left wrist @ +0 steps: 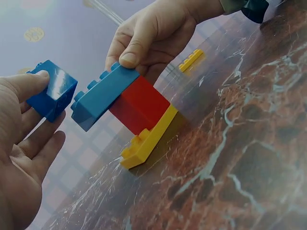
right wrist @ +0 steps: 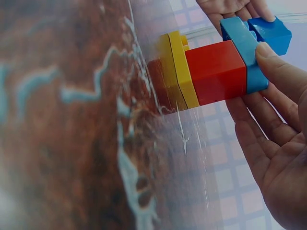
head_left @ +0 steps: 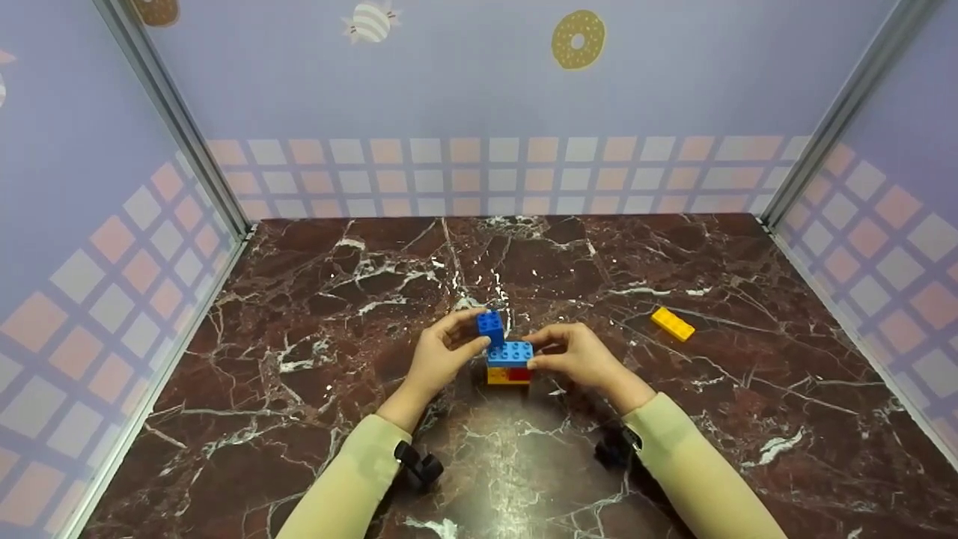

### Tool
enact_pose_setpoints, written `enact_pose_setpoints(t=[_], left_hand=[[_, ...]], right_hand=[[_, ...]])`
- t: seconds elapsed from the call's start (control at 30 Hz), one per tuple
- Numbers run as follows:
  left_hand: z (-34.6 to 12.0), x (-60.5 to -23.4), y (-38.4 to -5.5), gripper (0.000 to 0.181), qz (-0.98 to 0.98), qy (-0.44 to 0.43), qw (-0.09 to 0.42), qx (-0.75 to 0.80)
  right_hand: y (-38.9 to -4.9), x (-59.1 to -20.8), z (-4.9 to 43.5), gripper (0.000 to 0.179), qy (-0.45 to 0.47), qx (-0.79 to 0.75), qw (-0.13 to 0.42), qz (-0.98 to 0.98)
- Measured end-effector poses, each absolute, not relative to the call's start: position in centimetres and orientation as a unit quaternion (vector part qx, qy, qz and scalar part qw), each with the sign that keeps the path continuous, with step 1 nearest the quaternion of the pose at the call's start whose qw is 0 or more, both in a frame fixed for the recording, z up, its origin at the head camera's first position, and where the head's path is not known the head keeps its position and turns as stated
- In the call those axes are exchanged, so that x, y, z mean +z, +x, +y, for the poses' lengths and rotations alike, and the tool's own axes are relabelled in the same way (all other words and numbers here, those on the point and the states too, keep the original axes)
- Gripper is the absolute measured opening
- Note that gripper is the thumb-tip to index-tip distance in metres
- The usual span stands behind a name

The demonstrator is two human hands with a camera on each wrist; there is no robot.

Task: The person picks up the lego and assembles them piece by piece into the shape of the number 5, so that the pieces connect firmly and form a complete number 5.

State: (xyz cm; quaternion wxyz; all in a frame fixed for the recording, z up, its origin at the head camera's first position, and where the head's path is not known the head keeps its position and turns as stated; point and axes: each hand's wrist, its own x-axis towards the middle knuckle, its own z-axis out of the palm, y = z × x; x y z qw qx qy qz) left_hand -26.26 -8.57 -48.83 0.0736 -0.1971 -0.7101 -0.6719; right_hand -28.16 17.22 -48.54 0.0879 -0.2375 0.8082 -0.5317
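My left hand (head_left: 440, 358) pinches a dark blue toy brick (left wrist: 53, 91) between thumb and fingers. It holds the brick just above the left end of a stack, apart from the studs in the left wrist view. On top of this stack lies a long light blue brick (head_left: 512, 352). Under its right part sits a red brick (right wrist: 216, 72), which stands on a yellow plate-like brick (left wrist: 148, 141) on the table. The light blue brick's left end overhangs. My right hand (head_left: 587, 358) grips its right end, thumb in front and fingers behind.
A loose yellow brick (head_left: 673, 323) lies on the marbled table (head_left: 299, 419), right of the hands. Patterned panels (head_left: 479, 90) enclose the back and both sides. A black strap device (head_left: 419, 466) sits on each sleeve.
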Motion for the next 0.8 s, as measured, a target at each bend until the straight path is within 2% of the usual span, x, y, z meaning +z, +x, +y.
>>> enact_pose_setpoints(t=[0.37, 0.6, 0.8], left_hand=[[-8.4, -49.0, -26.1, 0.045, -0.725, -0.211, 0.039, -0.655], [-8.4, -49.0, -26.1, 0.045, -0.726, -0.213, 0.032, -0.653], [-8.4, -49.0, -26.1, 0.046, -0.730, -0.218, 0.029, -0.648]], right_hand=[[-27.8, -48.2, 17.0, 0.033, -0.235, -0.532, 0.085, 0.809], [-26.8, -46.2, 16.5, 0.032, -0.236, -0.526, 0.091, 0.812], [-27.8, -47.7, 16.8, 0.032, -0.240, -0.524, 0.084, 0.813]])
